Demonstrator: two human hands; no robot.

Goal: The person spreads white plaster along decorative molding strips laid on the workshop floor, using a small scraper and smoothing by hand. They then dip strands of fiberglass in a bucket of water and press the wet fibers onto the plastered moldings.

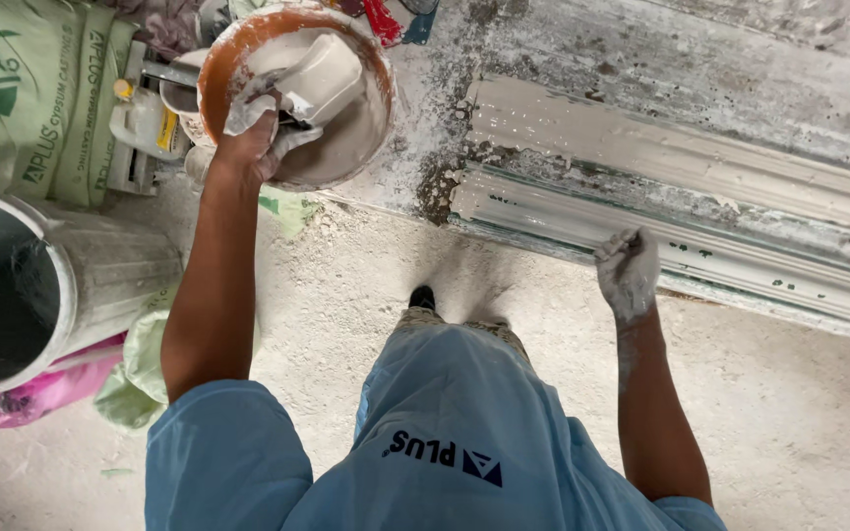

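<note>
My left hand (253, 133), coated in wet plaster, reaches into a brown-rimmed round basin (220, 54) of pale plaster mix and grips a white scoop cup (327, 74) that lies in it. My right hand (629, 270), also plaster-covered, rests with closed fingers on the front edge of a long profiled moulding (700, 172) filled with wet plaster on a workbench. Whether the right hand holds anything is hidden by the plaster and its fingers.
A large grey plaster-crusted bucket (61, 285) stands at the left on a pink bag (31, 393). Green printed sacks (31, 88) lie at the upper left beside a white jug (145, 133). The dusty floor (799, 413) spreads below; my shoe (422, 297) shows at centre.
</note>
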